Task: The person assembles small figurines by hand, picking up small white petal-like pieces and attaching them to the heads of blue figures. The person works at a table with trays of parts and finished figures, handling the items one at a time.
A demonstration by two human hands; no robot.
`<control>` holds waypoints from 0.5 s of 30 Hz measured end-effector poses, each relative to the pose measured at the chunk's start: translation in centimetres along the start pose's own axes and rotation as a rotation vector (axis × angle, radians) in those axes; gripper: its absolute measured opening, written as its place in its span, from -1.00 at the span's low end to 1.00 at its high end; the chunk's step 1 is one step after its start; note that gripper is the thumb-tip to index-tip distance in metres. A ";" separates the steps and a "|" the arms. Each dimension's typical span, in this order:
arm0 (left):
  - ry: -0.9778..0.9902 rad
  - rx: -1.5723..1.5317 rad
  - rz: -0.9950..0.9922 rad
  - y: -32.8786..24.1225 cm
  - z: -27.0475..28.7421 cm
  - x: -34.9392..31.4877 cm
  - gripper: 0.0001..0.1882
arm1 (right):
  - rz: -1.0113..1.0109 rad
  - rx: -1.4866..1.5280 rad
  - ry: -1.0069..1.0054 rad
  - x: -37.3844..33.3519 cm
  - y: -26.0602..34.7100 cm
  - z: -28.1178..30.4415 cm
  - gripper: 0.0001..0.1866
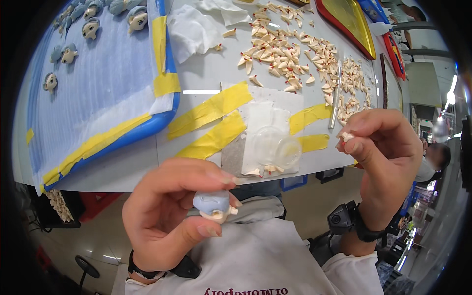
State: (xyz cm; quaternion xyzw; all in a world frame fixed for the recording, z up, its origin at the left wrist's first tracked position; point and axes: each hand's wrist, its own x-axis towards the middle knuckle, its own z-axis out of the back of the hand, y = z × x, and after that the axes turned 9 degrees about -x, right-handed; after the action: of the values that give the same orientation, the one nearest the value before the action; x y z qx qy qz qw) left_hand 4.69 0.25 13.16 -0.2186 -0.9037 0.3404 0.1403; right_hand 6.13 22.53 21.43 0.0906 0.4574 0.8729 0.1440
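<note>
My left hand (pixel 160 211) is closed around a small doll head (pixel 212 202) with blue-grey hair, thumb below and fingers above. A pale nub sticks out on the head's right side, and its face is turned out of sight. Raised over the table's right part, my right hand (pixel 388 147) pinches a tiny cream-coloured piece (pixel 348 136) between thumb and fingertips. Between the hands, at the table's near edge, lies a taped-down work pad (pixel 233 156) with white tissue. On it stand clear round plastic dishes (pixel 268 145), with several pointed cream pieces (pixel 271 169) in front.
A blue tray (pixel 169 113), lined with pale cloth and yellow tape, holds several doll heads (pixel 90 29) at left. Many red-tipped cream pieces (pixel 280 51) spread across the far table, beside a clear rod (pixel 336 93). Crumpled white sheeting (pixel 191 32) and a red-rimmed yellow tray (pixel 351 22) lie beyond.
</note>
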 end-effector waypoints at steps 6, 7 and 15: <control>0.079 0.338 -0.058 -0.3 0.6 0.7 -0.57 | 0.241 -0.201 0.185 0.8 0.1 -0.3 -0.80; 0.091 0.336 -0.059 -0.3 0.7 0.6 -0.58 | 0.297 -0.249 0.215 1.0 0.2 -0.7 -0.80; 0.235 0.342 -0.156 0.4 0.8 1.3 -0.65 | 0.418 -0.531 0.150 0.9 0.9 -2.3 -0.79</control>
State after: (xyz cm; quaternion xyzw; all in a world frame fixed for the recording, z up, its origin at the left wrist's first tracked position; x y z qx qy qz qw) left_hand 3.32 0.73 12.42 -0.1594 -0.8243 0.4490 0.3057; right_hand 4.49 20.50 20.89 0.0774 0.1949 0.9763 -0.0534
